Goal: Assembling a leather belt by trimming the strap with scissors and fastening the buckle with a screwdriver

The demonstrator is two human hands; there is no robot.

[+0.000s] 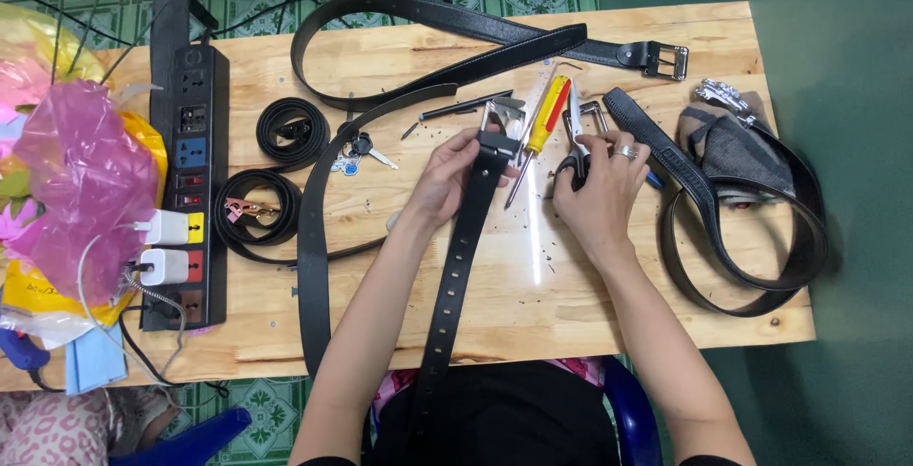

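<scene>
My left hand (445,179) grips the upper end of a black punched belt (455,266) just below its silver buckle (501,120); the belt runs down the table toward my lap. My right hand (601,185), with a ring on one finger, closes around the black handles of a pair of scissors (575,147) lying to the right of the buckle. A screwdriver with a yellow and red handle (545,119) lies between the buckle and the scissors.
A wooden table (590,295) carries a long black belt (437,24), another belt (723,228) looped at right, grey folded fabric (737,147), two coiled belts (290,131), keys (359,150) and a black power strip (188,181) with chargers. Pink plastic bags (81,176) sit at left.
</scene>
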